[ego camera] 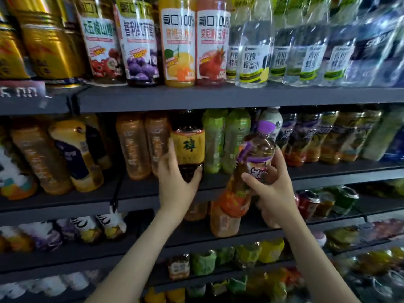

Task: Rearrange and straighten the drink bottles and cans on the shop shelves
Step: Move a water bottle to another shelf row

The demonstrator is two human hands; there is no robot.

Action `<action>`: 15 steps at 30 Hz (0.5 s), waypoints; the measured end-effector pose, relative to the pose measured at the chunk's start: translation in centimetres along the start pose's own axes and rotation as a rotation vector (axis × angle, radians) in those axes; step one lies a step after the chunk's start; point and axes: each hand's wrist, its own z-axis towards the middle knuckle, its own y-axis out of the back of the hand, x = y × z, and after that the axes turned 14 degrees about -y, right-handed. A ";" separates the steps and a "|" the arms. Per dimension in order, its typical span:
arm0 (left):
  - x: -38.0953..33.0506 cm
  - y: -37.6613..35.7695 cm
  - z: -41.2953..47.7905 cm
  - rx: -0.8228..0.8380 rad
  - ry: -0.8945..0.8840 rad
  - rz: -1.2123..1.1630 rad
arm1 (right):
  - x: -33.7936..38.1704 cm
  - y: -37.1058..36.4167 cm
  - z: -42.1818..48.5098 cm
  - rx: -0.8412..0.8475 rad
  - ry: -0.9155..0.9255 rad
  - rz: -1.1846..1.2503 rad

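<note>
The dark shelving (218, 99) carries packed rows of drinks, and the work is on the middle shelf (140, 189). There, orange bottles (133, 147) stand to the left, green bottles (215, 141) in the centre, and a row of purple-labelled bottles (306, 138) to the right.

A dark tea bottle with a yellow label (188, 147) stands upright at the shelf's front edge, between the orange and green rows. The left hand (175, 182) grips its lower body, thumb up the left side and fingertips curled round the right.

A purple-capped bottle (255, 162) is off the shelf, in front of it and tilted with its cap leaning right. The right hand (273, 193) wraps round its middle. Its label looks like those in the right-hand row, so it probably belongs there. Whether a slot is free behind it cannot be told.

To do this well, keep the tea bottle pressed down while turning it, so its neighbours are not knocked. Bring the held bottle upright before it goes over the shelf edge. Set its base down flat with the label facing out, then slide it back in line with its row.
</note>
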 end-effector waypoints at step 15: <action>1.3 -3.5 2.4 -0.256 0.167 -0.033 | -0.9 -2.2 2.2 -0.063 0.077 0.084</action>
